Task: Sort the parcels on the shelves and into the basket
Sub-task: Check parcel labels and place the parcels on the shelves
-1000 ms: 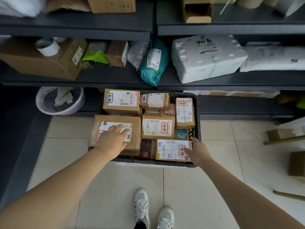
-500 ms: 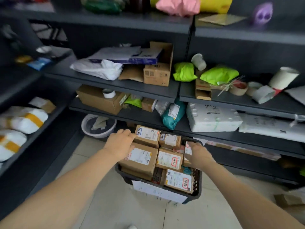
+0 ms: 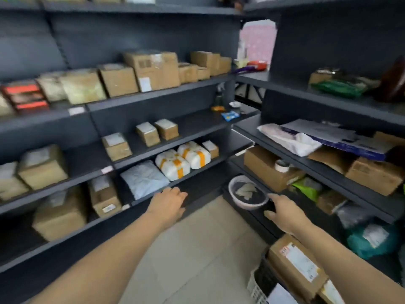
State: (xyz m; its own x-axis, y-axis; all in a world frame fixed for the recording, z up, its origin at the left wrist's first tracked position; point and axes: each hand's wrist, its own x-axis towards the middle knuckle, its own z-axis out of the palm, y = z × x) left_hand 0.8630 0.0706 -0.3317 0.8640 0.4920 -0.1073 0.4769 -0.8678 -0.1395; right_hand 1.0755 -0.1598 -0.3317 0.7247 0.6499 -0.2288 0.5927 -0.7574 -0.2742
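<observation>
Your left hand (image 3: 168, 201) hangs empty with loose fingers, just below the grey soft bag (image 3: 143, 178) on the shelf (image 3: 153, 163); that bag looks light and floppy, so scoop it from underneath. Your right hand (image 3: 285, 212) is empty too, fingers spread. Below it in the basket (image 3: 255, 286), the cardboard parcel (image 3: 295, 268) looks stiff, likely best gripped by opposite edges.

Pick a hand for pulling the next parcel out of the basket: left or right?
Right, probably. The right hand hangs empty and open almost directly above the basket at lower right, near the labelled box in it. The left hand, also empty, is out by the left shelving.
</observation>
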